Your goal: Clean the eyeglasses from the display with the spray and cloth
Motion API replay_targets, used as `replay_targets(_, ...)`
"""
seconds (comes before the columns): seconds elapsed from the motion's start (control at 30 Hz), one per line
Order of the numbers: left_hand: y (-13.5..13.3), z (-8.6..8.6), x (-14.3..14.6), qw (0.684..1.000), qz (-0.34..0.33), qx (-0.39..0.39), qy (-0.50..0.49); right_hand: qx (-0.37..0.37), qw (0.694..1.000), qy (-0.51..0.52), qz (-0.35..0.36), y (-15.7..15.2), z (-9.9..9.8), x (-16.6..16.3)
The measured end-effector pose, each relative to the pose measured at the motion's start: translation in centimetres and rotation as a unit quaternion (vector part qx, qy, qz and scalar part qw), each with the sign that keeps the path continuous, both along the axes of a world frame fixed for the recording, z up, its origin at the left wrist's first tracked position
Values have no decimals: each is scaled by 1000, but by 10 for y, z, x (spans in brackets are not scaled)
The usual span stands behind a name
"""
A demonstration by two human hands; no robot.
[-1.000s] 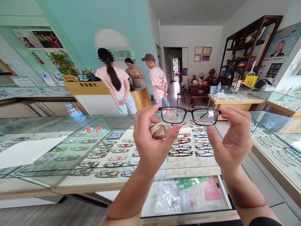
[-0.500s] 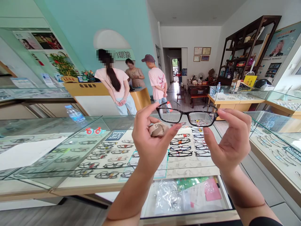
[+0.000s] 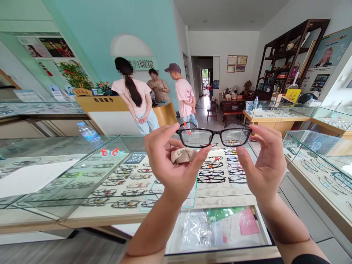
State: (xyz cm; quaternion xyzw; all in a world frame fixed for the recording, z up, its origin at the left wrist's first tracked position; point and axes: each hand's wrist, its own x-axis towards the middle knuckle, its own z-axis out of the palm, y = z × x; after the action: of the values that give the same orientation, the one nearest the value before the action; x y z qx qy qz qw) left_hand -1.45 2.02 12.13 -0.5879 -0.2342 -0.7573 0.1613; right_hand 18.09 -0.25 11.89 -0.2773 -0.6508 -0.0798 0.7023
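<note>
A pair of black-framed eyeglasses [image 3: 216,132] is held up in front of me, lenses upright, above the glass display case [image 3: 110,200]. My left hand [image 3: 172,165] is closed on the left end of the frame and also has a crumpled beige cloth [image 3: 183,155] tucked in its palm. On the other end, my right hand [image 3: 262,161] pinches the frame near the hinge. A small red tag [image 3: 187,127] shows by the left temple. Rows of eyeglasses [image 3: 211,172] lie inside the case below.
A pulled-out drawer [image 3: 265,229] holds plastic bags and papers. On the left glass top stand a water bottle [image 3: 88,132] and a white sheet [image 3: 35,178]. Another display case [image 3: 324,165] is on my right. Several people stand around the far counter [image 3: 107,106].
Both hands have shifted slightly left with the eyeglasses, which are turned a little. The beige cloth moves along in my left hand. The person in the cap has shifted slightly.
</note>
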Motion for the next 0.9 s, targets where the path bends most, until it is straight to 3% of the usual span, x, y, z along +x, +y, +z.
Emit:
replay_targets(0.33, 1, 1, 2, 1000, -2, -4, -16, -57, 996, 48, 54, 0, 0, 2)
replay_targets(0.7, 18, -9, 8, 1000, -26, 15, 0, -26, 994, 105, 31, 3, 3, 3)
replay_targets(0.9, 17, -13, 10, 999, -13, -47, 8, -40, 985, 151, 71, 7, 2, 4)
